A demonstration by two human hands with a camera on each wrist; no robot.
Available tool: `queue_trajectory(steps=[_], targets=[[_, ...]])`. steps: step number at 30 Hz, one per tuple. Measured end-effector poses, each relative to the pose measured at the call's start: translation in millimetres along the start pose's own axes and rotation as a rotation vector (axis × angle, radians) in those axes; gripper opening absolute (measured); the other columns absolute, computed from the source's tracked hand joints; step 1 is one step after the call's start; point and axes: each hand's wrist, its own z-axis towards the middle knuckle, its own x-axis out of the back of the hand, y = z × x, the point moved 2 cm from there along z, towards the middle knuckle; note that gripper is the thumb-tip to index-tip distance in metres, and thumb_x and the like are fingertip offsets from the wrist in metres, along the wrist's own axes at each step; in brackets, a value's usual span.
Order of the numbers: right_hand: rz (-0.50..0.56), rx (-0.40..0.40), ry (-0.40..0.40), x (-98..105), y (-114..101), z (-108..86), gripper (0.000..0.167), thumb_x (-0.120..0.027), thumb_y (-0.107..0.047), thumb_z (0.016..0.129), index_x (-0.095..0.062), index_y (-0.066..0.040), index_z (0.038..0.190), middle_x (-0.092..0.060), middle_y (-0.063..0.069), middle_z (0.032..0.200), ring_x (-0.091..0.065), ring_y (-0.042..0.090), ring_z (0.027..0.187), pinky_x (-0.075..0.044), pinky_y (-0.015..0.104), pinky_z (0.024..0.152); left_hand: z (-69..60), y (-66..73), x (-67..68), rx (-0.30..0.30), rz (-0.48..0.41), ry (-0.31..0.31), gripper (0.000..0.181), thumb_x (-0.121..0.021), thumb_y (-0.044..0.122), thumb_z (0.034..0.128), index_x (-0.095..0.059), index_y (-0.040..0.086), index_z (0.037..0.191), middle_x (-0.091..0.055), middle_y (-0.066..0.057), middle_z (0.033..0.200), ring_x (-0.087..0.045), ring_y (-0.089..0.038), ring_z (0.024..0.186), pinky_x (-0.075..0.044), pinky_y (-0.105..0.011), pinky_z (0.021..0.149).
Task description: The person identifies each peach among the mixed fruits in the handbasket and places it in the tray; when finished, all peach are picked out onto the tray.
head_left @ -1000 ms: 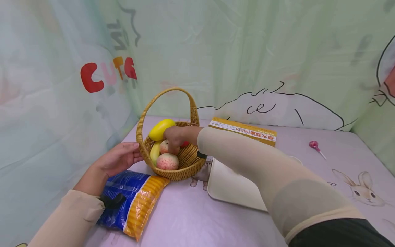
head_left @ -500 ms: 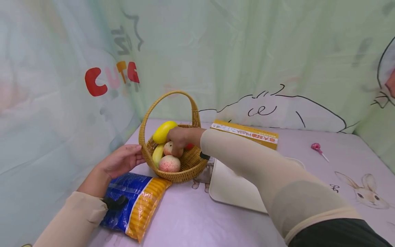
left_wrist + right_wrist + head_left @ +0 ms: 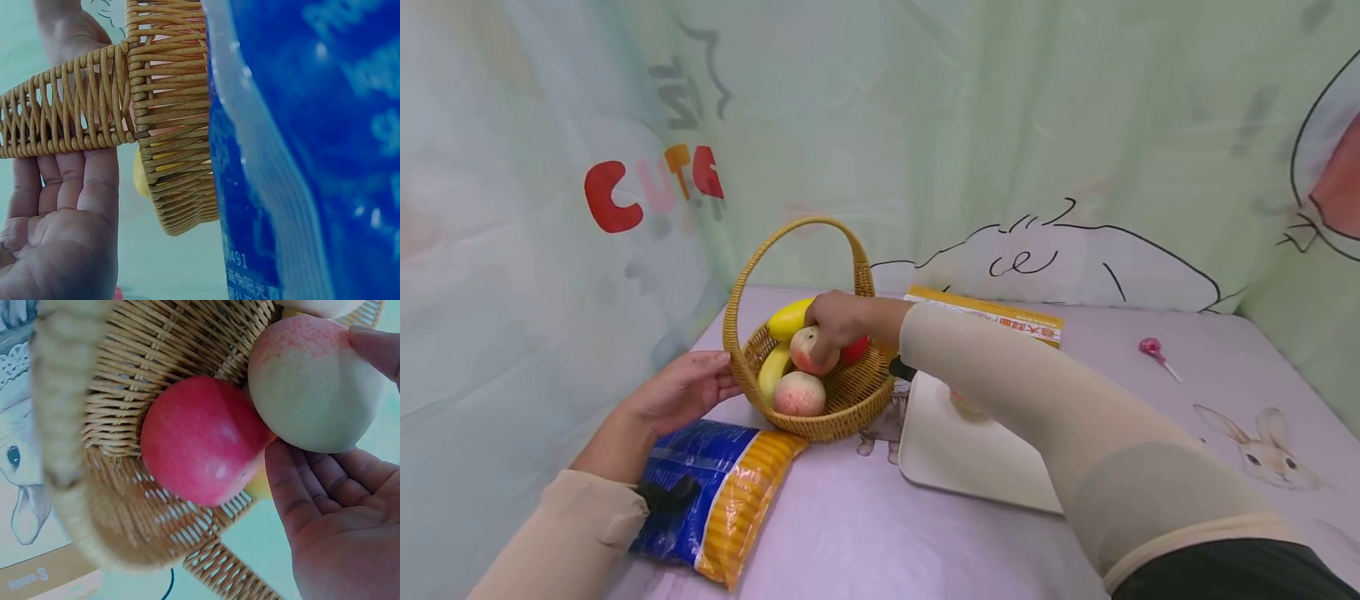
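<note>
In the head view, a wicker basket (image 3: 857, 410) stands on the table with its arched handle up. My right hand (image 3: 838, 321) reaches into it and holds a peach (image 3: 806, 345) between thumb and fingers. A second peach (image 3: 800, 394) lies in front, beside a banana (image 3: 772, 372). Behind is a larger yellow fruit (image 3: 790, 319), partly covered by the hand. The right wrist view shows a red apple (image 3: 203, 440) against the held peach. My left hand (image 3: 688, 387) holds the base of the basket's handle at its left side, the fingers fairly straight behind the wicker.
A blue and orange bag (image 3: 715, 492) lies below my left wrist. Right of the basket is a white tray (image 3: 955, 467), with a round pinkish thing (image 3: 964, 402) half hidden under my sleeve. A yellow pasta box (image 3: 1030, 325) lies behind; a lollipop (image 3: 1153, 350) lies far right.
My right hand has shifted slightly right and up within the basket, gripping the peach; more of this peach and the apple shows. The left hand stays at the handle.
</note>
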Motion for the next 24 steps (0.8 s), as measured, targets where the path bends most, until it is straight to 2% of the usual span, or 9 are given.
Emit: queue_trajectory(steps=[5,12,16,24], targets=[[0.063,0.007,0.062,7,2,-8.3,0.037,-0.078,-0.030,0.083,-0.074,-0.009,0.113,-0.071,0.002,0.106,-0.059,0.018,0.094,-0.051,0.025,0.084,-4.4,0.8,1.9,-0.026,-0.025,-0.041,0.048,-0.029,0.010,0.1135,-0.076,0.013,0.121,-0.075,0.001,0.123,-0.070,-0.013,0.116,-0.052,-0.027,0.106],[0.173,0.006,0.128,8,8,-21.7,0.049,-0.080,-0.032,0.083,-0.070,-0.008,0.124,-0.071,0.002,0.113,-0.061,0.017,0.101,-0.051,0.027,0.091,-8.4,2.7,2.4,-0.037,-0.005,-0.045,0.048,-0.028,0.010,0.1136,-0.074,0.012,0.124,-0.075,0.001,0.125,-0.069,-0.013,0.118,-0.052,-0.027,0.107],[0.264,-0.010,0.162,7,13,-30.8,0.054,-0.082,-0.031,0.083,-0.067,-0.007,0.129,-0.071,0.003,0.116,-0.061,0.018,0.105,-0.051,0.028,0.096,-7.1,2.9,0.6,-0.032,-0.012,-0.049,0.050,-0.025,0.009,0.1135,-0.075,0.012,0.123,-0.075,0.000,0.124,-0.069,-0.015,0.117,-0.052,-0.028,0.107],[0.423,-0.038,0.220,5,21,-52.4,0.055,-0.084,-0.028,0.082,-0.067,-0.008,0.130,-0.071,0.003,0.115,-0.062,0.018,0.103,-0.053,0.028,0.094,-0.3,2.1,-4.5,-0.011,-0.016,-0.045,0.050,-0.026,0.009,0.1135,-0.076,0.012,0.120,-0.076,0.000,0.122,-0.070,-0.014,0.116,-0.052,-0.028,0.107]])
